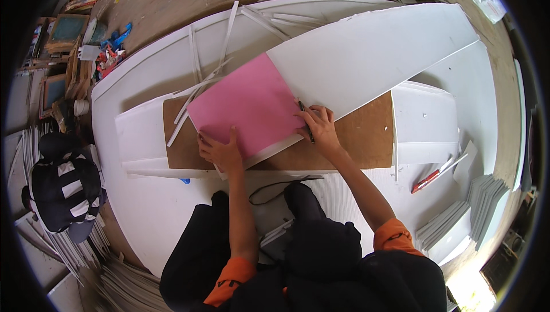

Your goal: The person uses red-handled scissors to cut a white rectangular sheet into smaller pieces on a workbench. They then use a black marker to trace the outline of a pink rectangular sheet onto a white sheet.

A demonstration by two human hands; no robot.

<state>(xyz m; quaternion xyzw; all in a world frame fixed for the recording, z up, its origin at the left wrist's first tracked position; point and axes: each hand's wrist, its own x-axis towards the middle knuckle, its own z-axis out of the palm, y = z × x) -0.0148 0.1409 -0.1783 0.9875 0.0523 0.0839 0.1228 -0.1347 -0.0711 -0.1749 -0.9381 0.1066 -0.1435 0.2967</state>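
A pink rectangular sheet [243,103] lies at a slant on one end of a long white board [366,48]. My left hand [222,153] presses on the sheet's near left corner with its fingers spread. At the sheet's right edge, my right hand [321,130] grips a slim black pen [305,120]; whether its tip touches the board is hard to see. Beneath the white board is a brown board [364,140], which rests on larger white sheets [427,120].
Thin white offcut strips [224,40] lie beyond the pink sheet. A red utility knife [425,181] rests on the right. Stacked cut panels [487,203] stand at the far right. A black backpack [66,186] sits at the left, near bundles of long strips [123,286].
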